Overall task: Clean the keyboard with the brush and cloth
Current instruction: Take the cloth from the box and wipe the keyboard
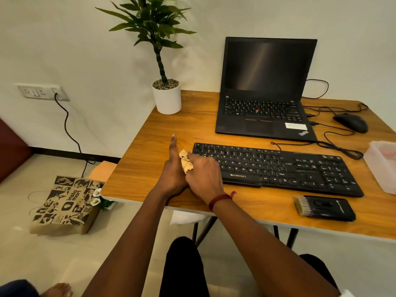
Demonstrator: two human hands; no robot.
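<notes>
Worn on the head at the near edge of the table [150, 142], facing forward and tilted well down. Wide-angle (bowed at the borders), near enough to show the keyboard [278, 168] large, yet taking in wall [85, 50] behind and floor [42, 254] at left. Single view.

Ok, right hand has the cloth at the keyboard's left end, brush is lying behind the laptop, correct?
Not quite: the head view shows the brush lying in front of the keyboard, near its right end, not behind the laptop. The right hand does hold the cloth at the keyboard's left end.
</notes>
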